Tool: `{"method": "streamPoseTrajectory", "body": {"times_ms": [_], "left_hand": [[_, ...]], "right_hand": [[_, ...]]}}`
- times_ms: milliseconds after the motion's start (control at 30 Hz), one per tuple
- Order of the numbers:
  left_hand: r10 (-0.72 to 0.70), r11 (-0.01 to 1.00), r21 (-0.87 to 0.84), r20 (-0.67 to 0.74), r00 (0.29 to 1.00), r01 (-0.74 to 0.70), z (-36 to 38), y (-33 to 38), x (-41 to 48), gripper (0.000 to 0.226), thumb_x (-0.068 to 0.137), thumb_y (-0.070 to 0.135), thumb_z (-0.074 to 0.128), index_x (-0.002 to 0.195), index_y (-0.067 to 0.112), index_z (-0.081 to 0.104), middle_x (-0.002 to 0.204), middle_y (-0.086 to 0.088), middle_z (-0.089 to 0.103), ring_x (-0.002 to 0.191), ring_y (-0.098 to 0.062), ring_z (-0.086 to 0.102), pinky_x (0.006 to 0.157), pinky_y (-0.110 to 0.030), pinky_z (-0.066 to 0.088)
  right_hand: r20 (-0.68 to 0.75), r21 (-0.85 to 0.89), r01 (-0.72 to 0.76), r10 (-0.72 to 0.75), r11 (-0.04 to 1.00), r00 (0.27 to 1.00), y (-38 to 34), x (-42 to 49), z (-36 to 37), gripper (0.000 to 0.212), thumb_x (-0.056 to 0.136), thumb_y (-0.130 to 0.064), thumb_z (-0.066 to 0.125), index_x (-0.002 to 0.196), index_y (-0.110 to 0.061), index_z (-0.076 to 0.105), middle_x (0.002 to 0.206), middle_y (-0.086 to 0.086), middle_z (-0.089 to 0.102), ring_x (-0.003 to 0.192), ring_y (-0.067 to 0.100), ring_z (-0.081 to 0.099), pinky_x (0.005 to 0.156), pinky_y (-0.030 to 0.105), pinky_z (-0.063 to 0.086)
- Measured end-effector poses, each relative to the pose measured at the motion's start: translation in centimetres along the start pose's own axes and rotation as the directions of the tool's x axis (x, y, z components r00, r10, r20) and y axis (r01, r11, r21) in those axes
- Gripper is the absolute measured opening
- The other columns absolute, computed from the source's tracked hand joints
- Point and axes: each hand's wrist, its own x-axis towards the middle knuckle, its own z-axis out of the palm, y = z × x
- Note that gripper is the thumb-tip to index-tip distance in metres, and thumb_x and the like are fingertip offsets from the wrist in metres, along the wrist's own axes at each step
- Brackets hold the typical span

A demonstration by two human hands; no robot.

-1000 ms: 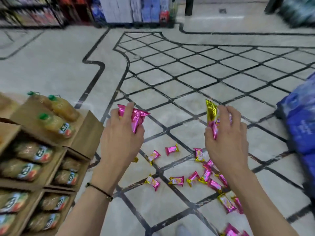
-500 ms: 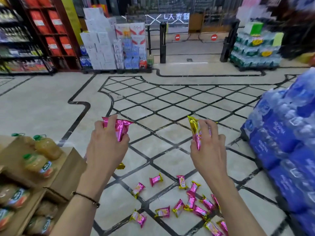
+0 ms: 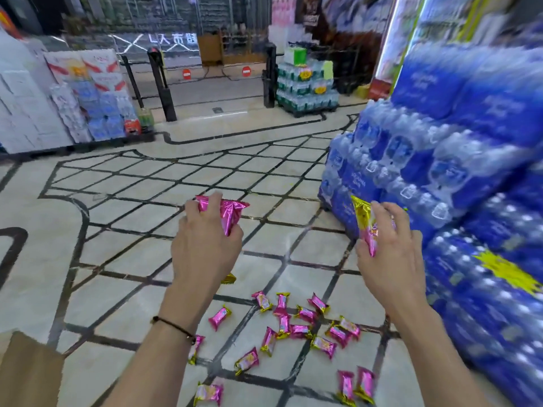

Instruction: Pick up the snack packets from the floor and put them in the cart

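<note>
Left hand and right hand, raised, grip snack packets.

Tiled floor w/ pink snack packets scattered; blue water-bottle packs stacked at right.

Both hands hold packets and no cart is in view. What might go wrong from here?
1. The pink packets stick out past the fingers of the left hand; one could slip out on the way.
2. Loose packets lie scattered close by on the floor; a step could crush them.
3. The stacked water bottle packs stand close by the right hand with its gold-ended packet; a swing might knock them.
</note>
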Motion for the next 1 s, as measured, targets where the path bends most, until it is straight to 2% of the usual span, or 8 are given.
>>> {"method": "streamPoseTrajectory", "body": {"times_ms": [200, 400, 533, 667, 767, 900, 1000], "left_hand": [[0.221, 0.973, -0.107, 0.158, 0.962, -0.206, 2.2, 5.8, -3.1, 0.063, 0.092, 0.039, 0.060, 0.149, 0.026, 0.036, 0.130, -0.014, 0.044, 0.110, -0.039, 0.053, 0.084, -0.049, 0.050], [0.487, 0.865, -0.260, 0.225, 0.844, -0.430, 4.3, 15.5, -9.3, 0.063, 0.093, 0.043, 0.059, 0.149, 0.027, 0.034, 0.132, -0.014, 0.044, 0.113, -0.038, 0.054, 0.088, -0.049, 0.049], [0.643, 0.758, -0.347, 0.249, 0.725, -0.553, 5.3, 22.1, -15.5, 0.065, 0.093, 0.043, 0.060, 0.150, 0.028, 0.031, 0.130, -0.013, 0.044, 0.110, -0.039, 0.056, 0.087, -0.047, 0.050], [0.770, 0.631, -0.425, 0.250, 0.587, -0.649, 6.3, 29.4, -23.8, 0.067, 0.093, 0.041, 0.060, 0.152, 0.027, 0.033, 0.127, -0.014, 0.044, 0.108, -0.042, 0.056, 0.085, -0.049, 0.049], [0.832, 0.551, -0.509, 0.278, 0.480, -0.661, 7.0, 35.0, -32.1, 0.063, 0.093, 0.042, 0.059, 0.150, 0.029, 0.034, 0.126, -0.012, 0.044, 0.108, -0.041, 0.057, 0.081, -0.048, 0.047], [0.894, 0.448, -0.610, 0.308, 0.325, -0.653, 7.7, 41.6, -44.3, 0.064, 0.092, 0.042, 0.059, 0.150, 0.032, 0.033, 0.132, -0.010, 0.041, 0.112, -0.039, 0.056, 0.081, -0.047, 0.046], [0.924, 0.380, -0.660, 0.298, 0.239, -0.647, 8.0, 46.1, -52.9, 0.064, 0.093, 0.041, 0.060, 0.150, 0.030, 0.035, 0.129, -0.011, 0.043, 0.110, -0.040, 0.056, 0.083, -0.048, 0.047]], "right_hand": [[-0.117, -0.131, -0.228, 0.213, 0.965, 0.970, 5.6, -7.3, -6.6, 0.062, 0.089, -0.018, 0.063, 0.147, -0.022, 0.040, 0.151, 0.000, 0.035, 0.109, 0.042, 0.050, 0.091, 0.050, 0.043], [-0.287, -0.191, -0.437, 0.375, 0.879, 0.881, 11.6, -14.8, -15.3, 0.062, 0.087, -0.017, 0.064, 0.145, -0.019, 0.043, 0.148, 0.003, 0.037, 0.110, 0.042, 0.052, 0.091, 0.050, 0.047], [-0.373, -0.218, -0.582, 0.485, 0.783, 0.791, 15.7, -21.1, -21.3, 0.065, 0.086, -0.016, 0.065, 0.146, -0.019, 0.041, 0.149, 0.005, 0.038, 0.113, 0.042, 0.051, 0.095, 0.052, 0.047], [-0.452, -0.221, -0.709, 0.574, 0.669, 0.682, 20.0, -28.1, -27.8, 0.064, 0.086, -0.016, 0.066, 0.145, -0.022, 0.042, 0.147, 0.001, 0.037, 0.101, 0.040, 0.052, 0.090, 0.048, 0.048], [-0.505, -0.263, -0.769, 0.595, 0.583, 0.625, 23.8, -34.5, -33.1, 0.060, 0.086, -0.017, 0.065, 0.142, -0.022, 0.043, 0.145, 0.000, 0.039, 0.103, 0.037, 0.052, 0.089, 0.044, 0.044], [-0.576, -0.223, -0.881, 0.673, 0.417, 0.464, 29.4, -44.4, -40.5, 0.063, 0.089, -0.020, 0.065, 0.146, -0.023, 0.038, 0.149, 0.002, 0.036, 0.109, 0.038, 0.049, 0.090, 0.046, 0.044], [-0.616, -0.210, -0.922, 0.688, 0.325, 0.383, 33.0, -50.8, -45.4, 0.063, 0.088, -0.022, 0.064, 0.146, -0.021, 0.038, 0.150, 0.002, 0.034, 0.107, 0.040, 0.051, 0.090, 0.049, 0.048]]}}
